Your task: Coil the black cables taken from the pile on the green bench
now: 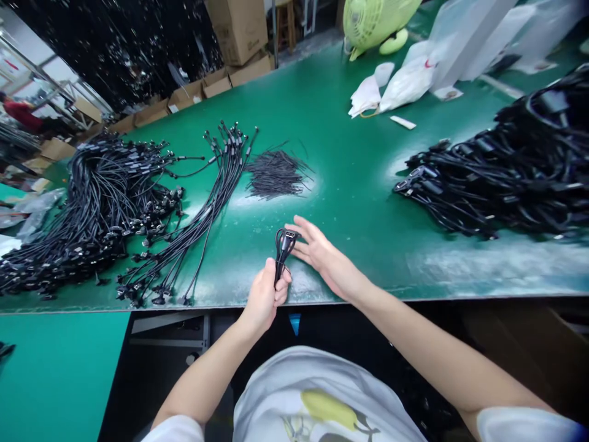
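My left hand [265, 293] is closed around the lower part of a coiled black cable [287, 243], just above the table's front edge. The cable stands upright out of the fist, its loops gathered and its connector facing me at the top. Beside it on the right, my right hand [321, 253] has its fingers stretched out and apart. Its fingertips come close to the connector; whether they touch it I cannot tell. Beyond the hands lies a small heap of short black ties [278, 174]. Left of that, a loose bunch of straight black cables [214, 205] stretches across the table.
Far left is a big pile of cables [103, 196]; at right lies a heap of coiled cables [501, 166]. A green fan [381, 24], white plastic bags [407, 86] and a small white strip [403, 123] are at the back of the green table [331, 147]. Cardboard boxes [239, 31] stand behind.
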A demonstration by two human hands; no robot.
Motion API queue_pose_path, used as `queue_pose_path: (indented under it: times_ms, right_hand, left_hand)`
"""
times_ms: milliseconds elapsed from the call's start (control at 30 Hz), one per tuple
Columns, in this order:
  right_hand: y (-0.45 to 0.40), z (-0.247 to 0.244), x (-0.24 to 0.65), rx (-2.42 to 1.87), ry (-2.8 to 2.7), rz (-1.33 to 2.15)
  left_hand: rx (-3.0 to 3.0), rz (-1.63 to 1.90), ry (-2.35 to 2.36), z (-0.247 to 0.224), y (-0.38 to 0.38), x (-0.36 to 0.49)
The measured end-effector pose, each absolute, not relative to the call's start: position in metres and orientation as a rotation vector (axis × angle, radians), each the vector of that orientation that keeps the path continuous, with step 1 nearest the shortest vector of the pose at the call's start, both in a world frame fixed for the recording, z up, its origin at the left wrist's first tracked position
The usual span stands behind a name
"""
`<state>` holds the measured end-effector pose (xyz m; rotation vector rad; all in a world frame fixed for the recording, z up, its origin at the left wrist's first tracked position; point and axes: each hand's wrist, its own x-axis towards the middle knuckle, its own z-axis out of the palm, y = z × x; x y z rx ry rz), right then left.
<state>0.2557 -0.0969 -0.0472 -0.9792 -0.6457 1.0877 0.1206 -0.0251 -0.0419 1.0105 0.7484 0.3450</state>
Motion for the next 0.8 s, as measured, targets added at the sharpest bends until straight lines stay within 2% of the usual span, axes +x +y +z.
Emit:
queue_pose_path:
  times_ms: [100, 233, 400, 467, 600, 667, 800]
  right_hand:
    - [-0.101, -0.056, 0.247, -1.163, -0.682, 1.073]
    - [-0.107, -0.056, 0.244, -1.293, -0.734, 1.026]
    - [-0.125, -0.043, 0.295, -1.533, -0.735, 0.89]
    - [-0.144, -0.027, 0.331, -1.829, -0.761, 0.648]
    - [-0.179, 0.011, 0.408, -2.522, -0.775, -0.187]
    - [-0.186, 0.022, 0.439, -2.777, -0.791, -0.494]
    - [-0.189, 0.023, 0.46, -3.087, -0.942, -0.62]
  left_hand:
    - [1.212, 0.32, 0.722, -0.045, -0.023, 0.129]
    - [1.849, 0.209, 0.562, -0.05, -0.024, 0.132]
    - [2.212, 0.114, 0.424, -0.063, -0.009, 0.119]
    - [2.229, 0.108, 0.431, -0.069, -0.001, 0.112]
    - [2.222, 0.158, 0.378, -0.071, 0.006, 0.104]
    - [2.215, 0.168, 0.352, -0.069, 0.005, 0.106]
    - [2.208, 0.221, 0.28, -0.063, -0.002, 0.109]
